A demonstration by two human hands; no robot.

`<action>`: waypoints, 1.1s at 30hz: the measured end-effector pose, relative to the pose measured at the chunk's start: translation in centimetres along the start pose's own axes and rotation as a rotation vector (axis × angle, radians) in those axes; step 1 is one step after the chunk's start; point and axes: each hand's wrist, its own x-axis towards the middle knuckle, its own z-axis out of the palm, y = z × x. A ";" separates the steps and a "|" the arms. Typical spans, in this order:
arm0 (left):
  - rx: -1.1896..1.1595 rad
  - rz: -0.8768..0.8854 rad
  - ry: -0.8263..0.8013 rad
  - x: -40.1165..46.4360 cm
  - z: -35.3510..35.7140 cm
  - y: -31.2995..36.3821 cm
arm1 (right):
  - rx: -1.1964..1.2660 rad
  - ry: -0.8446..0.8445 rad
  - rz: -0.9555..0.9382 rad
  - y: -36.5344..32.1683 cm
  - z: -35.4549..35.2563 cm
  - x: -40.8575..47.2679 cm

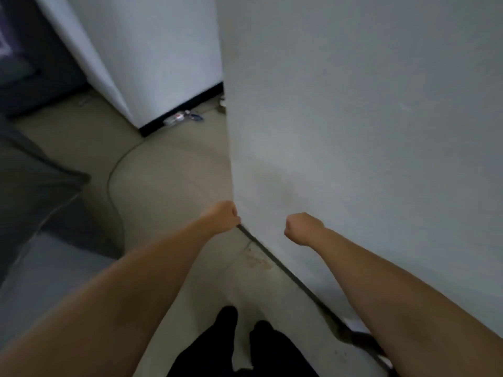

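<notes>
Both of my bare forearms reach forward and down over a beige floor. My left hand is curled into a fist and holds nothing; it hangs by the outer corner of a white wall. My right hand is also a fist with nothing in it, in front of that wall's face. My dark trouser legs show at the bottom.
The white wall fills the right side, with a dark skirting strip along its foot. A second white wall stands behind, with small litter at its base. A thin cable curves over the floor. Grey furniture is at the left.
</notes>
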 end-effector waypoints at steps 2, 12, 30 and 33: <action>-0.051 -0.100 0.056 -1.6 -0.2 -2.6 | -0.064 -0.023 -0.106 -2.2 -0.7 1.1; -0.339 -0.563 0.239 -13.2 4.7 -13.0 | -0.434 -0.147 -0.549 -14.9 4.7 0.9; -0.642 -0.988 0.422 -40.7 10.4 -35.3 | -0.802 -0.162 -1.013 -44.7 20.4 -14.8; -0.692 -1.078 0.478 -47.1 11.7 -39.7 | -0.855 -0.176 -1.094 -50.5 24.2 -19.4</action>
